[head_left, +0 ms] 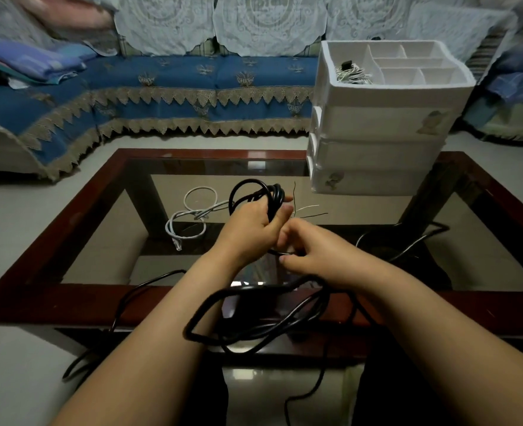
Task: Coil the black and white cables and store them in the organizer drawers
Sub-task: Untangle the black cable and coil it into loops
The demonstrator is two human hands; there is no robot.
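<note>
Black cable [254, 327] sagging in loose loops below both wrists, slack trailing toward floor; right hand [312, 250] pinching strand, left hand [251, 222] closed round upright coil (nearer the slack: right). Beyond, white cable [192, 216] on tabletop [69, 229]; organizer [380, 124] far right.

glass table [106, 192]: far left corner bare and passable. white cable [192, 215] loops left of centre. organizer [377, 133] blocks far right corner. black cable [254, 321] trails over near edge and right side.
</note>
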